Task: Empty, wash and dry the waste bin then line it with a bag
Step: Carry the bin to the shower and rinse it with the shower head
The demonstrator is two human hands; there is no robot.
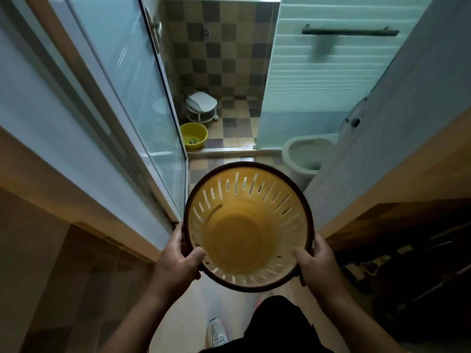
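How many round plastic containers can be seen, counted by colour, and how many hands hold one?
Orange waste bin with dark rim: 1, gripped at the rim by the left hand and the right hand
Yellow basin on the bathroom floor: 1
Total containers: 2
Hands holding one: 2

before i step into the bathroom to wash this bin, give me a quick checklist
1. Waste bin emptied: ok, nothing inside.
2. Left hand grips the rim: ok.
3. Right hand grips the rim: ok.
4. Glass door open, way through: ok.
5. Floor ahead dry: cannot tell.
6. Yellow basin free for water: not ok, something small lies in it.
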